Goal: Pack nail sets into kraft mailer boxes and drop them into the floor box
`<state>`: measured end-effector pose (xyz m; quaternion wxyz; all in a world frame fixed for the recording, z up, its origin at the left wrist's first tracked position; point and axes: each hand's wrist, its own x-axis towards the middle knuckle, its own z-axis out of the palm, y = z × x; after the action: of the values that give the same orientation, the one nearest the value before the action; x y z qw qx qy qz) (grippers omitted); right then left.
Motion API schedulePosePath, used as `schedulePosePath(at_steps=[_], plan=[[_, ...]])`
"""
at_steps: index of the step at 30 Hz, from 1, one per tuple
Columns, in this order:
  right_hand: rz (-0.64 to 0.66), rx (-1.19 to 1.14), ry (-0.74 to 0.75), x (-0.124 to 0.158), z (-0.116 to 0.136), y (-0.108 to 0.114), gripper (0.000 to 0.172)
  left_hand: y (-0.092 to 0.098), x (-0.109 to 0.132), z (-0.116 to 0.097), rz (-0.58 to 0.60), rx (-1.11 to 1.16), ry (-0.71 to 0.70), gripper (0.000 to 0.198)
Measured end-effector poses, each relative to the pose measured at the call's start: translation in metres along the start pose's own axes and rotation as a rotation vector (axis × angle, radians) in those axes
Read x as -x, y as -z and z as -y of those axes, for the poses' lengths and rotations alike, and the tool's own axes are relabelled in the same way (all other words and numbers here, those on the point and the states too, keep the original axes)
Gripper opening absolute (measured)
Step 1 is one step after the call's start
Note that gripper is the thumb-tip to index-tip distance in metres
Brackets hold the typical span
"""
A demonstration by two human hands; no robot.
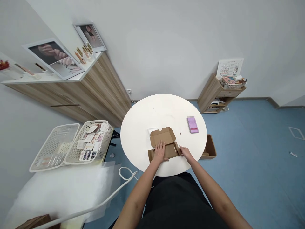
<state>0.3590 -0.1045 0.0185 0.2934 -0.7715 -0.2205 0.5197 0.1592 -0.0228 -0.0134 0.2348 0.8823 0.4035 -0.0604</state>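
A brown cardboard box (170,150) lies partly unfolded on the white round table (140,114), its lid panel spread away from me and its side flaps sticking up. My left hand (159,153) rests on its left part, fingers stretched out flat and thumb apart. At the box's right end, my right hand (185,152) has its fingers closed on the side flap; the fingertips are partly hidden. Behind the box's far left corner a white flat item (152,130) peeks out. Farther right on the table is a purple packet (192,124), blurred by pixelation.
An open cardboard carton (209,148) stands on the floor at the table's right. White baskets (87,143) with cards sit to the left, near a white cable (105,200). Beyond are a wooden cabinet (102,86) and a small shelf unit (209,92).
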Motion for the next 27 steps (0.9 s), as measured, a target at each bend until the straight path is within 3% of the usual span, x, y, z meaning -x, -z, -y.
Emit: schedulePosePath(at_steps=[5,10,22,27], plan=[[-0.02,0.423,0.119,0.001,0.008,-0.013,0.031,-0.001,0.0,0.0,0.011,0.016,0.006,0.137],[-0.06,0.675,0.049,-0.004,0.022,-0.024,0.035,0.0,0.002,-0.003,0.012,-0.013,0.004,0.135],[0.018,0.799,-0.092,-0.031,0.043,-0.021,0.043,0.001,0.004,-0.007,-0.003,-0.066,0.029,0.134],[0.004,0.823,-0.11,-0.037,0.047,-0.021,0.034,-0.004,0.007,-0.01,-0.046,-0.075,0.006,0.133]])
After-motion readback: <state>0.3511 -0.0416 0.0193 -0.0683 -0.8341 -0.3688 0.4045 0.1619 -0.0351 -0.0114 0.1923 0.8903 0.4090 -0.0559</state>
